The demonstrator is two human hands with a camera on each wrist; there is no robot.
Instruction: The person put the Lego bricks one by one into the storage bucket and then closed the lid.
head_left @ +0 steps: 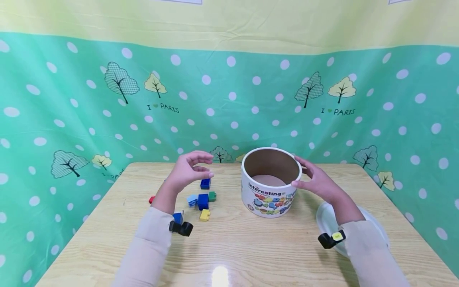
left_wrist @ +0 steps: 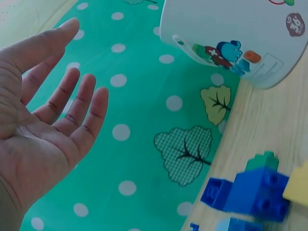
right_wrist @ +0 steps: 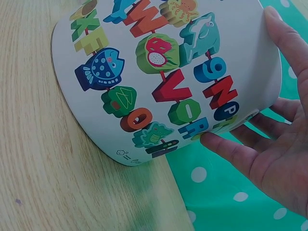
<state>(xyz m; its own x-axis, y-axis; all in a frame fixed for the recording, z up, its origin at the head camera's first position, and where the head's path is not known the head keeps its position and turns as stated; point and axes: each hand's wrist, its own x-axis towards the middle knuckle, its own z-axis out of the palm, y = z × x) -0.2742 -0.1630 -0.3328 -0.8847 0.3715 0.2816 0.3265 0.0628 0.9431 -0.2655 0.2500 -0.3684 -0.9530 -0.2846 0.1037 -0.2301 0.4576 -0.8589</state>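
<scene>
My right hand holds the right side of a white toy bucket, its thumb at the near rim and its fingers round the far side. The bucket is lidless and shows a brown inside, with printed coloured letters and animals on its outer wall. My left hand hovers left of the bucket, apart from it, fingers loosely bent and nothing in them. Below it lie toy building blocks: a large blue block, a light blue block, a green block and a yellow block.
Partly under my right forearm lies a pale round lid. Another blue block sits farther back, one more blue block shows by my left wrist, and a red block peeks out left. A green dotted cloth hangs behind the wooden table.
</scene>
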